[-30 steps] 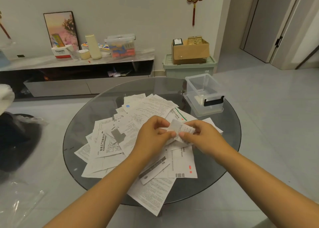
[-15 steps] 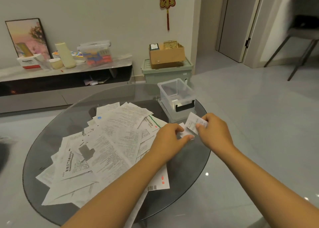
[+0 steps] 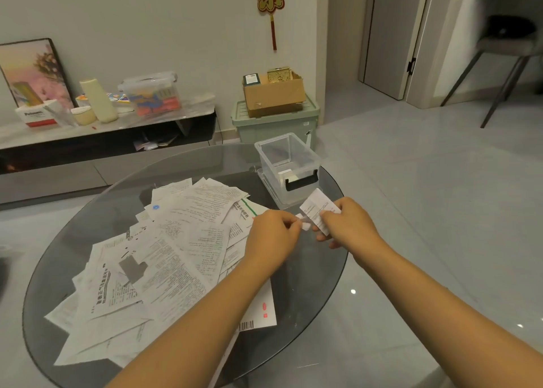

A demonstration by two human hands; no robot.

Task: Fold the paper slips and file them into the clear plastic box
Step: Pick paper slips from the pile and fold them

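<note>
The room is dimly and evenly lit with a warm, slightly yellow-green cast, and soft light from above leaves small bright glints on the glossy floor just right of the round glass table, whose dark top mirrors the pale wall behind it. Shadows are faint, with only a weak one under the papers on the table. The wide lens bows the door frame far beyond the table, and the chair beside that frame is smeared and soft.
</note>
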